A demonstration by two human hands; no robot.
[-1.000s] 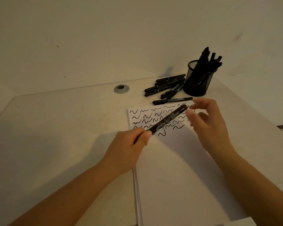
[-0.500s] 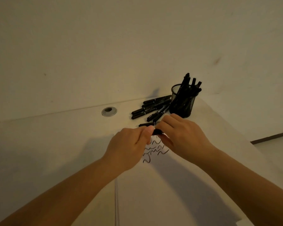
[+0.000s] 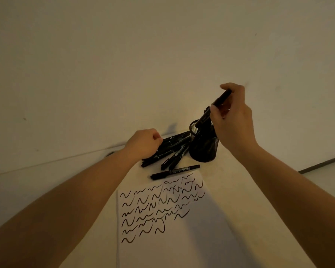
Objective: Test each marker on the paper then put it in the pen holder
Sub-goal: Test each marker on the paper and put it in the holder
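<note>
Right of centre in the frame, the right hand pinches a black marker between thumb and fingertips, holding it slanted, its lower end dipping into the mouth of the black mesh pen holder. Other dark markers already stand inside the holder. Just left of the holder, near the frame's centre, the left hand rests with fingers curled on a loose pile of markers lying on the pale table; whether it grips one, I cannot tell. One single marker lies apart below the pile, beside the top edge of the paper. The paper fills the lower centre, its upper half covered in rows of black squiggles.
</note>
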